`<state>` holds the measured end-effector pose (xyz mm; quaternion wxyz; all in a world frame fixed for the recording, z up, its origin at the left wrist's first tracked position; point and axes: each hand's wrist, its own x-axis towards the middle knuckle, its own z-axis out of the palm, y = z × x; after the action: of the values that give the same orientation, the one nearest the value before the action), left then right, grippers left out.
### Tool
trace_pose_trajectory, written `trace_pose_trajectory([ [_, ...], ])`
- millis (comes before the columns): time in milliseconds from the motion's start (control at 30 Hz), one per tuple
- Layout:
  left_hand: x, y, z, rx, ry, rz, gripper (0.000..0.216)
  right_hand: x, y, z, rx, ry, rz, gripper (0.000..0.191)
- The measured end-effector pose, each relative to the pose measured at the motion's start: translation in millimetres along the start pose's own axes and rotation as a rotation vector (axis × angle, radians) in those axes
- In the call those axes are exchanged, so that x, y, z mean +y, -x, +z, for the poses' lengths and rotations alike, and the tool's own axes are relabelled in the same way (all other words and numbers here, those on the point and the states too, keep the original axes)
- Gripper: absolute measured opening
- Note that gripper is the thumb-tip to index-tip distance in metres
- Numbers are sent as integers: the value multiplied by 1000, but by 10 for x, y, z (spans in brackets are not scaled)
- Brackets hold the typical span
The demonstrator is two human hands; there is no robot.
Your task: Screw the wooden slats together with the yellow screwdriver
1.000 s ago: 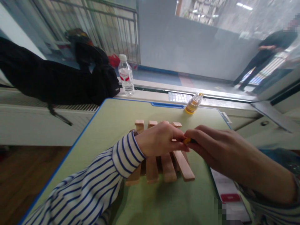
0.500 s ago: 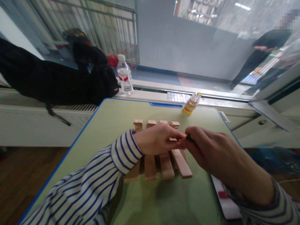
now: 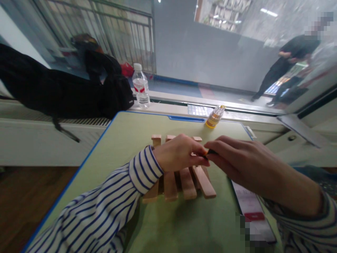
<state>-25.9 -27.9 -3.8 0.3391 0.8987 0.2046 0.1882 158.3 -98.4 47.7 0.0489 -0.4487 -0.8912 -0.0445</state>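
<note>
My left hand (image 3: 179, 153) reaches over a row of several wooden slats, its thumb and fingers closed around the orange end of a small black-and-orange object (image 3: 207, 153). From the other side, my right hand (image 3: 244, 165) pinches the dark part of the same object. Most of it is hidden by my fingers, so its kind is not clear. Below, the flat wooden slats (image 3: 188, 186) fan out towards me on the table, with small blocks at their far ends. My left wrist covers the middle of the row.
The green table (image 3: 113, 147) has a blue edge. A phone (image 3: 252, 207) lies under my right forearm. A small bottle with yellow liquid (image 3: 215, 116) is at the far edge. On the sill stand a water bottle (image 3: 141, 88) and a black bag (image 3: 110, 88). People show beyond the glass.
My right hand has opened out slightly and moved a little up and right, uncovering more of the phone. The orange end of the held object now shows between my hands.
</note>
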Motion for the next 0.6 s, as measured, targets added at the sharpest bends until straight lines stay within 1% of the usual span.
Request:
trace_pose_trajectory([
  [100, -5, 6, -2, 0, 3, -4, 21, 14, 0, 40, 19, 4, -35, 15],
  [300, -9, 9, -4, -6, 22, 11, 19, -10, -3, 92, 18, 59, -47, 15],
  [500, -26, 19, -13, -64, 87, 29, 22, -97, 6, 106, 38, 139, 23, 7],
  [600, -31, 23, -21, -114, 93, 33, 25, -150, 11, 125, 81, 160, 93, 10],
])
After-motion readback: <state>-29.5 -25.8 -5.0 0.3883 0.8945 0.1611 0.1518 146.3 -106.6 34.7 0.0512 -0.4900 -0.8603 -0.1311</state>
